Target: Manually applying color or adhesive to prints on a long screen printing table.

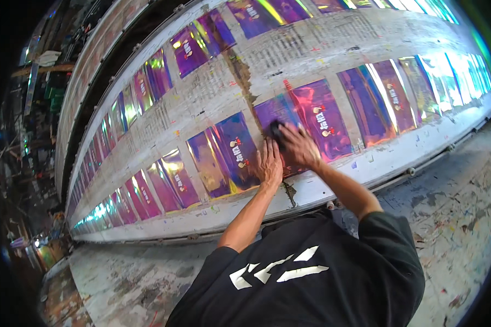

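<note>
An iridescent purple-pink sheet with a printed figure lies on the long table in front of me. My right hand presses over its left edge, fingers on a small black pad-like thing whose kind I cannot make out. Close beside it, my left hand rests flat with fingers stretched, near that sheet's lower left corner. Just left of this hand is another purple sheet with a similar print.
More shiny sheets lie in rows along the long pale table. A brown worn seam crosses its surface. Small pegs line the near edge. Beyond stands another long table; the floor is paint-stained.
</note>
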Demonstrator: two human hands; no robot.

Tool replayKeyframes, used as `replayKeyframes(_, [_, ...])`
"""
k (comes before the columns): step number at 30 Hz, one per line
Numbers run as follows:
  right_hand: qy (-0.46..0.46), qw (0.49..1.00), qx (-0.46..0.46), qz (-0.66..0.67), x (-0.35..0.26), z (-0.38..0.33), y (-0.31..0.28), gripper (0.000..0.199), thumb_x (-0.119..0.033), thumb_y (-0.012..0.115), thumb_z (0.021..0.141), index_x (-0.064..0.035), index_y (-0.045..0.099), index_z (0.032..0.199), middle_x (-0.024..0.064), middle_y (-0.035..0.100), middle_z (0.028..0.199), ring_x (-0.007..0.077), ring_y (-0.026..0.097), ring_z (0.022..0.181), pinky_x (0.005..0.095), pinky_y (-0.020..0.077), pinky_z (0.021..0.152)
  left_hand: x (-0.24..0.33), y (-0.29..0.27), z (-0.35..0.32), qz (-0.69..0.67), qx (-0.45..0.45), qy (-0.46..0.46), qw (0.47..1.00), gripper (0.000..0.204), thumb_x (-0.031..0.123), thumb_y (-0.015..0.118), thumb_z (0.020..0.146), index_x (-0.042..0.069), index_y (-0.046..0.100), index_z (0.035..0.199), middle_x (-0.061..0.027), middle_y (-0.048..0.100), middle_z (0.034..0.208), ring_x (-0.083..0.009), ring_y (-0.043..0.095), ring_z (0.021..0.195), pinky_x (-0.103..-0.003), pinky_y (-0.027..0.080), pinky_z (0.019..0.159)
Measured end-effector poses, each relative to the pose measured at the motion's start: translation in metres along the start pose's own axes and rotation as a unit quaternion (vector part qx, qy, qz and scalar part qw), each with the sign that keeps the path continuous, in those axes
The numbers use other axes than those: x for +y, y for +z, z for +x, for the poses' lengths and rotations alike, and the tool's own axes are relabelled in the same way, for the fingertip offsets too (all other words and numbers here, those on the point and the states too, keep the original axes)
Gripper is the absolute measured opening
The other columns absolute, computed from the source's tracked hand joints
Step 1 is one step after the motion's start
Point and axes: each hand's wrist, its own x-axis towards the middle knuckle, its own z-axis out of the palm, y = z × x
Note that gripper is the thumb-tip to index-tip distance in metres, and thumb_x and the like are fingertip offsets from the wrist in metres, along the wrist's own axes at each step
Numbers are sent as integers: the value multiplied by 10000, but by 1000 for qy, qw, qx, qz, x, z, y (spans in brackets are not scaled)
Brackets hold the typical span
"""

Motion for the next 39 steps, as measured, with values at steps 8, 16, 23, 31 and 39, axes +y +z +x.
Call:
replayKeyframes(8, [-31, 998, 50, 6, 64, 115, -2, 450, -243, 542, 961, -47, 635, 1355, 126, 390, 1639, 308, 302, 1546, 514, 273, 1236, 9, -33, 9, -156, -37, -53, 986, 1520, 247, 996, 514, -9, 1, 1634, -243, 277, 1662, -386, 280, 1542, -561, 226, 1245])
replayKeyframes(16, [-234, 958, -148, 79, 28, -31, 0, 431, -307, 553, 970, -133, 674, 1345, 49, 427, 1628, 255, 310, 1550, 500, 212, 1284, 2, -46, 8, -180, -64, -28, 981, 1445, 177, 954, 626, 15, -65, 1638, -139, 229, 1706, -361, 252, 1561, -581, 215, 1245])
replayKeyframes(23, [-75, 996, 47, -18, 76, 115, -10, 484, -255, 577, 940, -80, 621, 1389, 118, 434, 1604, 298, 334, 1527, 533, 233, 1255, 5, -46, 8, -128, -74, -44, 988, 1580, 581, 905, 478, 13, 4, 1644, -177, 212, 1705, -362, 184, 1582, -574, 117, 1272])
replayKeyframes(31, [-46, 998, 12, 33, -30, -46, 27, 511, -219, 640, 899, -43, 623, 1378, 175, 358, 1648, 338, 289, 1551, 531, 240, 1258, -5, 1, -21, 1, 99, -73, 992, 1304, 323, 940, 636, 31, 157, 1637, -187, 291, 1666, -350, 168, 1588, -634, 75, 1251])
replayKeyframes(39, [96, 925, -296, 217, 1, -97, -39, 589, 95, 536, 738, -59, 635, 1298, 204, 687, 1275, 367, 641, 1226, 455, 533, 965, 26, -12, -54, -237, 92, -61, 965, 930, 204, 784, 816, 8, 296, 1582, -255, 338, 1620, -386, 256, 1547, -605, 239, 1218])
